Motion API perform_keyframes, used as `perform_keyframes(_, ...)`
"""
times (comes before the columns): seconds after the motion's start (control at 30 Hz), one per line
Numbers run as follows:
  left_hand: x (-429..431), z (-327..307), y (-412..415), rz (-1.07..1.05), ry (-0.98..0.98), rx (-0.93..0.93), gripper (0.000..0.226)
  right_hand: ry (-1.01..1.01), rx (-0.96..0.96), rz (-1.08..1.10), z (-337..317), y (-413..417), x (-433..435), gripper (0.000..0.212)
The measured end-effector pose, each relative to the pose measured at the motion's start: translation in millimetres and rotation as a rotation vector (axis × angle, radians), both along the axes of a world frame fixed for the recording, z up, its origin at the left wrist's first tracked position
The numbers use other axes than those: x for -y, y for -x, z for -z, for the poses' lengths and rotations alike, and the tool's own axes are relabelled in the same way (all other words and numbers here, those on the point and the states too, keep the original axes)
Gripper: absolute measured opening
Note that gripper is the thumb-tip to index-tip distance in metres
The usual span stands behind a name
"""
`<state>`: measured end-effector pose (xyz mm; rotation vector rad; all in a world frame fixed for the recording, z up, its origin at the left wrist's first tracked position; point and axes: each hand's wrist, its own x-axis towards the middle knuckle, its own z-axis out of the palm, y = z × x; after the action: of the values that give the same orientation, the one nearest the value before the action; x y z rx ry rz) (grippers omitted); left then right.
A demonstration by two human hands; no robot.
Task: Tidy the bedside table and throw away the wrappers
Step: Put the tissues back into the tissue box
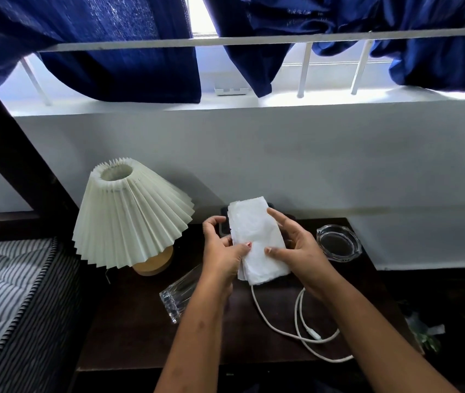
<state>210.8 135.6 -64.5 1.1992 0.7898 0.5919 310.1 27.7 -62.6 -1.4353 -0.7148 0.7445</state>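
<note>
A folded stack of white tissues is held above the dark bedside table. My left hand grips its left edge with the thumb on top. My right hand holds its right side, fingers spread along the edge. A dark flat object, partly hidden behind the tissues and my left hand, lies at the back of the table. A crumpled clear wrapper sits off the table's right edge.
A pleated white lamp stands at the table's back left. A clear glass lies on its side near my left forearm. A glass ashtray is at the back right. A white cable loops across the front. A striped mattress borders the left.
</note>
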Motion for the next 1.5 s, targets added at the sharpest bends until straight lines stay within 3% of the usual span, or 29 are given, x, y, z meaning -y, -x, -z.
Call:
perform_keyframes(0.2, 0, 1, 0, 0.08, -0.134, -0.094, 0.035, 0.069, 0.013, 0.064, 5, 0, -4, 0.05)
perform_keyframes(0.3, 2, 0, 1, 0.165, -0.228, -0.15, 0.052, 0.124, 0.172, 0.092, 4, 0, -5, 0.057)
perform_keyframes(0.5, 7, -1, -2, 0.233, -0.691, -0.297, 0.081, 0.186, 0.642, 0.106, -2, 9, -6, 0.065)
perform_keyframes(0.73, 14, 8, -5, 0.26, -0.747, -0.342, 0.104, 0.145, 0.604, 0.078, 0, 10, -4, 0.052)
perform_keyframes(0.83, 13, 7, -5, 0.289, -0.642, -0.3, 0.112, 0.122, 0.483, 0.072, -2, 6, -3, 0.057)
perform_keyframes(0.9, 7, 4, -3, 0.301, -0.518, -0.236, 0.112, 0.04, 0.242, 0.042, -6, 1, 1, 0.065)
perform_keyframes(1.0, -2, 0, 1, 0.26, -0.35, -0.077, 0.089, -0.032, -0.08, -0.032, -8, -5, 8, 0.07)
perform_keyframes(1.07, -2, -1, 2, 0.242, -0.199, 0.018, 0.077, -0.019, -0.154, -0.087, -5, -6, 9, 0.068)
perform_keyframes(1.2, 2, 2, 2, 0.261, 0.038, 0.072, 0.072, -0.031, -0.263, -0.053, -3, -10, 6, 0.054)
perform_keyframes(1.33, -4, -5, 4, 0.241, 0.279, 0.079, 0.064, -0.02, -0.146, 0.017, 2, -18, 9, 0.057)
perform_keyframes(1.43, -7, -8, 3, 0.256, 0.458, 0.111, 0.036, 0.072, 0.246, 0.009, 7, -14, 12, 0.056)
perform_keyframes(1.5, -6, -7, 4, 0.306, 0.474, 0.108, 0.016, 0.091, 0.412, 0.012, 7, -10, 11, 0.05)
